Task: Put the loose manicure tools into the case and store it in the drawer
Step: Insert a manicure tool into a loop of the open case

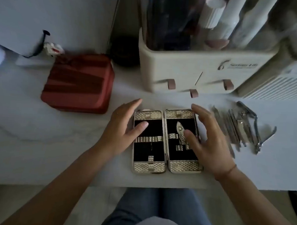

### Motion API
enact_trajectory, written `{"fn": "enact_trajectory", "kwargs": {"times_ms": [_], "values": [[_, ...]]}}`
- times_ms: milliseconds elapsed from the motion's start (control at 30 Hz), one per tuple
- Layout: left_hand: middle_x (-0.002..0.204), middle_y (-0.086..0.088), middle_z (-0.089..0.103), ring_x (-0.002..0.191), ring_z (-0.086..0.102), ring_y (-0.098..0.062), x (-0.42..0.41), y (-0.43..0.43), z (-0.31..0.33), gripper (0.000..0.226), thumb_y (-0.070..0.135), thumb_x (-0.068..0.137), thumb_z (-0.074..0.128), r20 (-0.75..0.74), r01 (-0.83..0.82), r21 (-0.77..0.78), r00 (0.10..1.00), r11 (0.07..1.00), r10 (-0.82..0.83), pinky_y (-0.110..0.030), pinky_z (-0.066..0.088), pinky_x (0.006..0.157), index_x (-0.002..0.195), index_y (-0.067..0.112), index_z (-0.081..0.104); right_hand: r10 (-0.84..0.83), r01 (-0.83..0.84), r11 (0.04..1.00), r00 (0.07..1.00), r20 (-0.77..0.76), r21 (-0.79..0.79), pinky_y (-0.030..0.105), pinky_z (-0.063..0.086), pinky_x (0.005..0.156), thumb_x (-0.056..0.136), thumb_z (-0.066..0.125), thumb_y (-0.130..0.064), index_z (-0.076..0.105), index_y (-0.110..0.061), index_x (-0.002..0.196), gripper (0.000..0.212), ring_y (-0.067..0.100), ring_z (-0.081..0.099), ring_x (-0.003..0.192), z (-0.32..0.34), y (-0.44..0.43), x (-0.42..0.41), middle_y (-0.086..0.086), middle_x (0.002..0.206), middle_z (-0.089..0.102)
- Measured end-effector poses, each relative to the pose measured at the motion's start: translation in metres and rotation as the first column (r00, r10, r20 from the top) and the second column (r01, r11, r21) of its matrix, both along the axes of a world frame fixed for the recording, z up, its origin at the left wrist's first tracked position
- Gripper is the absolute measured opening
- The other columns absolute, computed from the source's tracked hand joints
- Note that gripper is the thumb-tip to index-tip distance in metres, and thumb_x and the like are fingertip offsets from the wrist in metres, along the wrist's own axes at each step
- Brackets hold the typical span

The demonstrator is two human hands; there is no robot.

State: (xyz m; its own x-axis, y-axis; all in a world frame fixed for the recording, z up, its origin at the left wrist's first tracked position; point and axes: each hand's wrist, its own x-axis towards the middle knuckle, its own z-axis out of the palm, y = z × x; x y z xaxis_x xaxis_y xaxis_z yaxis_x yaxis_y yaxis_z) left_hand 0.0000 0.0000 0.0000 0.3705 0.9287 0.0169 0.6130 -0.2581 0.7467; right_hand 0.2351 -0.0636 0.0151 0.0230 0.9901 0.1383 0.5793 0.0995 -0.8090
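I see the case (149,167) lying open at centre frame — left hand (124,126) and right hand (211,143) spread over its halves, fingers straight, gripping nothing. The loose tools (243,129) lie just right of it.

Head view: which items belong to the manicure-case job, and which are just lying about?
Job: open case; loose tools to its right; organiser drawers; left hand and right hand, both open at the case.

Lying about: red pouch; bottles in the organiser top; white vented unit; dark round object beside the organiser.
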Motion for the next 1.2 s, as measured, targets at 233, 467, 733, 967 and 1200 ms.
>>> {"fn": "enact_trajectory", "kwargs": {"times_ms": [233,467,733,967,1200], "values": [[0.141,0.006,0.043,0.134,0.031,-0.008,-0.003,-0.001,-0.015,0.070,0.060,0.087,0.036,-0.140,0.127,0.218,0.985,0.968,-0.098,-0.043,0.025,0.113,0.142,0.017,0.035,-0.022,0.024,0.997,0.999,-0.027,0.078,0.031,0.037,0.108,0.084,0.054,-0.043,0.045,-0.019,0.133,0.055,0.003,0.038,0.132,-0.023,-0.006,-0.002,-0.008,0.141,0.040],[0.140,0.001,0.045,0.130,0.039,-0.013,-0.006,-0.001,-0.024,0.077,0.067,0.080,0.034,-0.137,0.158,0.285,0.983,0.946,-0.123,-0.031,0.029,0.110,0.138,0.016,0.041,-0.088,0.094,0.988,0.995,-0.056,0.120,0.018,0.040,0.102,0.088,0.058,-0.031,0.050,-0.023,0.126,0.040,0.002,0.049,0.119,-0.026,-0.015,-0.003,-0.009,0.130,0.051],[0.130,0.006,0.053,0.123,0.046,-0.009,-0.006,0.005,-0.023,0.079,0.071,0.073,0.034,-0.035,0.107,0.247,0.994,0.963,-0.102,-0.025,0.032,0.103,0.131,0.020,0.051,-0.503,0.451,0.863,0.809,0.305,0.227,0.030,0.040,0.084,0.077,0.071,-0.023,0.072,-0.015,0.092,0.018,0.022,0.054,0.092,-0.021,-0.029,0.048,0.001,0.091,0.056],[0.101,0.001,0.063,0.101,0.058,-0.019,0.006,0.034,-0.013,0.046,0.050,0.083,0.052,0.061,0.116,0.157,0.990,0.981,-0.126,-0.035,0.042,0.096,0.108,0.015,0.069,-0.506,0.472,0.859,0.730,0.460,0.196,0.033,0.031,0.088,0.075,0.070,-0.029,0.071,-0.022,0.084,0.012,0.025,0.051,0.095,-0.021,-0.021,0.057,-0.005,0.084,0.048],[0.092,0.012,0.068,0.098,0.060,-0.008,0.002,0.048,-0.020,0.051,0.063,0.076,0.044,0.238,0.089,0.018,0.967,0.996,-0.091,-0.031,0.039,0.101,0.101,0.028,0.071,-0.455,0.424,0.886,0.722,0.521,0.187,0.027,0.018,0.075,0.080,0.066,-0.030,0.070,-0.027,0.099,0.019,0.024,0.049,0.104,-0.021,-0.008,0.057,-0.002,0.094,0.052]]}}
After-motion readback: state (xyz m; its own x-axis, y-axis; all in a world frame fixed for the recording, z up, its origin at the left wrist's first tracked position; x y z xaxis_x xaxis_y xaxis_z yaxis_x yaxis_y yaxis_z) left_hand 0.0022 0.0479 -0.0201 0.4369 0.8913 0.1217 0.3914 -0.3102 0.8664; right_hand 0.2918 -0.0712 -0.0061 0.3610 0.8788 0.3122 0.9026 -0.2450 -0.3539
